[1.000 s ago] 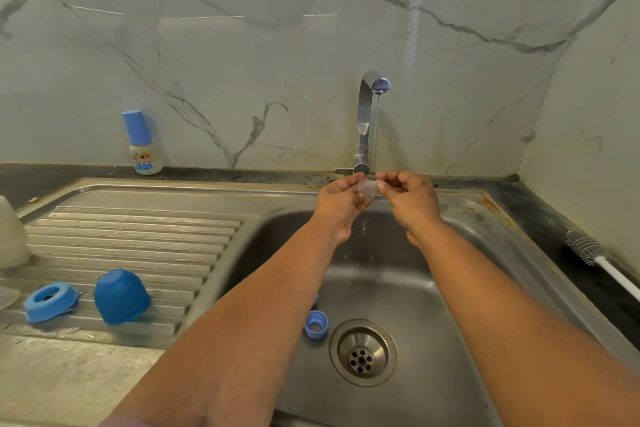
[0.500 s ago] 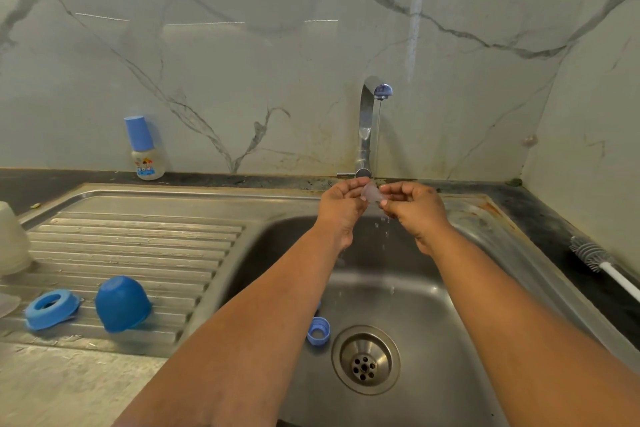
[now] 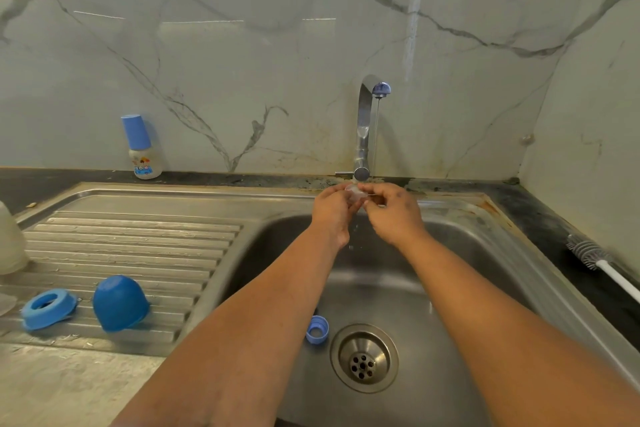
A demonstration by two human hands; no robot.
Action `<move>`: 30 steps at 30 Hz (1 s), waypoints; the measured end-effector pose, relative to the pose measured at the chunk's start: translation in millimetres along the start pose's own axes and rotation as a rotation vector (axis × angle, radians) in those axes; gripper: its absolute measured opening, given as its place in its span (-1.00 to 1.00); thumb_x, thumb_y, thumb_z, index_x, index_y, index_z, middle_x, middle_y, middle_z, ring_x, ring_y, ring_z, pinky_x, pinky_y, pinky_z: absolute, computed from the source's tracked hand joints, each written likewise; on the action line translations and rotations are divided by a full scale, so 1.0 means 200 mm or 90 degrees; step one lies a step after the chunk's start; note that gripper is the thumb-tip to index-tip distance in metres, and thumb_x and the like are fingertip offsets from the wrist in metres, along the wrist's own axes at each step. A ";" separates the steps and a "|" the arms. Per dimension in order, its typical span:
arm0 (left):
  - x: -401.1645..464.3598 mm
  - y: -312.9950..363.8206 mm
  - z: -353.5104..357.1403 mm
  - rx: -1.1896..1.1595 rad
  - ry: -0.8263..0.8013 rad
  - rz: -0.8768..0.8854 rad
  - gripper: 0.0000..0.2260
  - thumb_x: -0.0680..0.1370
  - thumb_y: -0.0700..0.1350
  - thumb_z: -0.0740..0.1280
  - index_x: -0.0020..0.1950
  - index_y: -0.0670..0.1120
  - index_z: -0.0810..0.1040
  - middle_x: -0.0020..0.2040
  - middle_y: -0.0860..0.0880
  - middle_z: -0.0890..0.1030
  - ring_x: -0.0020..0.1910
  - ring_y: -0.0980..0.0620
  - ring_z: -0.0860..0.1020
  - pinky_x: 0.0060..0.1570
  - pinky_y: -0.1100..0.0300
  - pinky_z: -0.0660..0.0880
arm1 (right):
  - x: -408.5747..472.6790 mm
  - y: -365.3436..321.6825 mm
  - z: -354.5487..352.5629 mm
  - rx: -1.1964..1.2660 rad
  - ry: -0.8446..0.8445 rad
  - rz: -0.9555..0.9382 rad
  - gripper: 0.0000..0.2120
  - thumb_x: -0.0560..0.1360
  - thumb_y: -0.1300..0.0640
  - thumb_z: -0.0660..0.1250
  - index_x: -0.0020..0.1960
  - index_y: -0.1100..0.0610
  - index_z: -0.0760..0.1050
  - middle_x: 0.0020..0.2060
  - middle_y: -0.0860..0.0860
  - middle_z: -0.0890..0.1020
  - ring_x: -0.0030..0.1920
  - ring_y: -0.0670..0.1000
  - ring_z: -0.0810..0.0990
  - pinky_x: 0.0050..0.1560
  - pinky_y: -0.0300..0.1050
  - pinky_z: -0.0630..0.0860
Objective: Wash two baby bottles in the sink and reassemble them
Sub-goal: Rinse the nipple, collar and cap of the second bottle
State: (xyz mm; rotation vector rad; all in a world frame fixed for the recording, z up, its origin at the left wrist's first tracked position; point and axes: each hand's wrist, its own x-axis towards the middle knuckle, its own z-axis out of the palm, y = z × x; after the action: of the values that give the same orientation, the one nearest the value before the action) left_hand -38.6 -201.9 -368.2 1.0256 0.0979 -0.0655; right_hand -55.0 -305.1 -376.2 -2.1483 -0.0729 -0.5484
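Teat [image 3: 356, 191] stays pinched by both hands' grips, left hand [image 3: 334, 210] and right hand [image 3: 393, 210], under the tap [image 3: 367, 128]; little changed, rinsing continues.

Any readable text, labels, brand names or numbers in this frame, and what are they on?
No text can be read.
Small baby bottle with the blue cap, standing by the wall: a printed cartoon label with a blue band, too small and blurred to read.
Blue ring, blue cap, small blue collar and tap: no markings visible.
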 end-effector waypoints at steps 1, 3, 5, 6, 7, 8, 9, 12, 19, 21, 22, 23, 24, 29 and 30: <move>-0.01 0.01 0.01 0.002 -0.011 0.006 -0.81 0.58 -0.41 0.17 0.08 -0.24 0.51 -0.14 -0.16 0.59 -0.20 0.01 0.58 -0.08 0.23 0.57 | 0.00 -0.01 0.00 0.018 0.021 0.003 -0.75 0.53 0.24 0.33 0.18 0.07 0.62 0.11 -0.01 0.63 0.04 -0.07 0.59 -0.06 -0.54 0.37; -0.03 0.01 0.02 -0.001 -0.027 0.011 -0.82 0.55 -0.43 0.20 0.06 -0.25 0.52 -0.15 -0.16 0.58 -0.19 0.00 0.57 -0.03 0.22 0.57 | -0.01 0.00 -0.01 0.054 0.058 -0.005 -0.82 0.53 0.18 0.38 0.12 0.09 0.64 -0.01 -0.03 0.66 -0.05 -0.10 0.60 -0.15 -0.56 0.36; -0.04 0.01 0.02 0.011 -0.042 0.010 -0.82 0.54 -0.41 0.22 0.07 -0.25 0.53 -0.09 -0.19 0.59 -0.11 -0.03 0.58 0.06 0.16 0.57 | -0.01 0.01 -0.02 0.078 0.090 -0.006 -0.85 0.51 0.15 0.42 0.07 0.11 0.65 -0.11 -0.07 0.66 -0.11 -0.10 0.61 -0.15 -0.54 0.39; -0.03 0.00 0.02 0.027 -0.048 0.011 -0.84 0.55 -0.39 0.24 0.07 -0.24 0.54 -0.05 -0.21 0.60 -0.06 -0.06 0.58 0.09 0.13 0.56 | -0.01 0.01 -0.03 0.089 0.109 0.003 -0.86 0.49 0.16 0.44 0.05 0.12 0.65 -0.14 -0.07 0.66 -0.13 -0.11 0.61 -0.16 -0.55 0.39; -0.03 -0.01 0.02 0.049 -0.049 0.012 -0.87 0.56 -0.34 0.25 0.06 -0.23 0.55 -0.02 -0.22 0.61 -0.03 -0.07 0.58 0.10 0.10 0.56 | 0.00 0.01 -0.03 0.101 0.125 0.017 -0.86 0.47 0.17 0.46 0.02 0.15 0.65 -0.15 -0.05 0.66 -0.16 -0.11 0.61 -0.17 -0.56 0.40; -0.04 -0.02 0.01 0.093 -0.048 0.030 -0.90 0.57 -0.29 0.27 0.02 -0.21 0.57 -0.03 -0.22 0.61 -0.04 -0.08 0.58 0.09 0.08 0.56 | 0.00 0.02 -0.04 0.111 0.135 0.035 -0.87 0.45 0.19 0.47 -0.01 0.17 0.65 -0.16 -0.02 0.67 -0.18 -0.11 0.60 -0.19 -0.56 0.40; -0.03 -0.03 0.00 0.184 -0.045 0.076 -0.91 0.57 -0.25 0.28 -0.02 -0.19 0.59 -0.06 -0.20 0.63 -0.07 -0.07 0.58 0.08 0.03 0.56 | 0.00 0.02 -0.04 0.117 0.136 0.057 -0.89 0.44 0.18 0.49 -0.04 0.17 0.65 -0.17 0.01 0.68 -0.20 -0.10 0.60 -0.21 -0.52 0.43; -0.05 -0.04 -0.06 0.548 -0.073 0.250 -0.86 0.58 -0.10 0.31 0.00 -0.11 0.64 -0.10 -0.08 0.68 -0.11 -0.04 0.62 0.02 0.04 0.54 | -0.02 0.02 -0.05 0.084 0.070 0.149 -0.87 0.44 0.07 0.50 -0.13 0.06 0.57 -0.17 0.04 0.68 -0.18 -0.02 0.65 -0.17 -0.24 0.55; -0.28 -0.02 -0.16 0.835 -0.129 0.274 -0.74 0.64 0.00 0.22 0.02 -0.16 0.59 -0.14 -0.10 0.62 -0.05 -0.13 0.57 -0.10 0.10 0.43 | -0.18 -0.11 -0.22 -0.160 -0.061 0.108 -0.92 0.53 0.15 0.36 0.02 0.05 0.58 -0.07 0.11 0.67 -0.17 0.06 0.64 -0.21 -0.19 0.53; -0.36 0.00 -0.18 0.861 -0.129 0.270 -0.69 0.66 0.05 0.15 -0.14 -0.11 0.48 -0.22 -0.06 0.53 -0.08 -0.14 0.54 -0.17 0.12 0.33 | -0.22 -0.17 -0.28 -0.251 0.089 0.035 -0.85 0.57 0.10 0.27 0.08 0.09 0.57 -0.01 0.13 0.66 -0.03 0.17 0.61 -0.11 -0.10 0.46; -0.38 0.01 -0.19 0.874 -0.129 0.256 -0.68 0.67 0.07 0.12 -0.16 -0.09 0.44 -0.22 -0.05 0.51 -0.07 -0.14 0.54 -0.15 0.12 0.32 | -0.25 -0.17 -0.29 -0.266 0.152 0.005 -0.82 0.59 0.08 0.24 0.10 0.12 0.55 -0.02 0.14 0.64 -0.02 0.20 0.59 -0.12 -0.07 0.43; -0.40 0.01 -0.22 0.893 -0.129 0.234 -0.67 0.67 0.08 0.11 -0.15 -0.09 0.44 -0.19 -0.07 0.53 -0.04 -0.15 0.54 -0.11 0.11 0.35 | -0.28 -0.14 -0.29 -0.288 0.155 0.003 -0.82 0.60 0.07 0.21 0.08 0.13 0.53 -0.05 0.15 0.62 -0.03 0.21 0.58 -0.13 -0.05 0.42; -0.41 0.00 -0.25 0.919 -0.130 0.199 -0.67 0.66 0.10 0.11 -0.08 -0.10 0.49 -0.11 -0.09 0.57 0.02 -0.15 0.54 -0.04 0.10 0.40 | -0.33 -0.11 -0.27 -0.327 0.072 0.043 -0.84 0.60 0.09 0.22 0.04 0.14 0.53 -0.07 0.15 0.60 -0.03 0.20 0.59 -0.13 -0.04 0.41; -0.48 0.00 -0.39 1.135 -0.169 0.004 -0.62 0.60 0.11 0.27 0.29 -0.11 0.54 0.29 -0.10 0.55 0.30 -0.13 0.47 0.30 0.02 0.41 | -0.43 -0.08 -0.30 -0.336 -0.163 0.230 -0.74 0.58 0.05 0.27 0.09 0.21 0.60 -0.04 0.16 0.65 0.00 0.17 0.63 -0.09 -0.07 0.49; -0.50 0.02 -0.40 1.127 -0.181 -0.008 -0.60 0.61 0.09 0.27 0.31 -0.15 0.53 0.31 -0.12 0.53 0.30 -0.13 0.47 0.29 0.05 0.40 | -0.42 -0.11 -0.31 -0.318 -0.038 0.166 -0.71 0.60 0.02 0.22 0.13 0.19 0.58 0.01 0.16 0.64 0.03 0.19 0.60 -0.04 -0.05 0.47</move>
State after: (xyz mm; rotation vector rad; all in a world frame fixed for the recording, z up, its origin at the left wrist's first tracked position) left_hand -140.9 -130.8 -395.1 2.7631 -0.2831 -0.3439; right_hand -158.9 -328.3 -363.4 -2.6042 0.3412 -0.3751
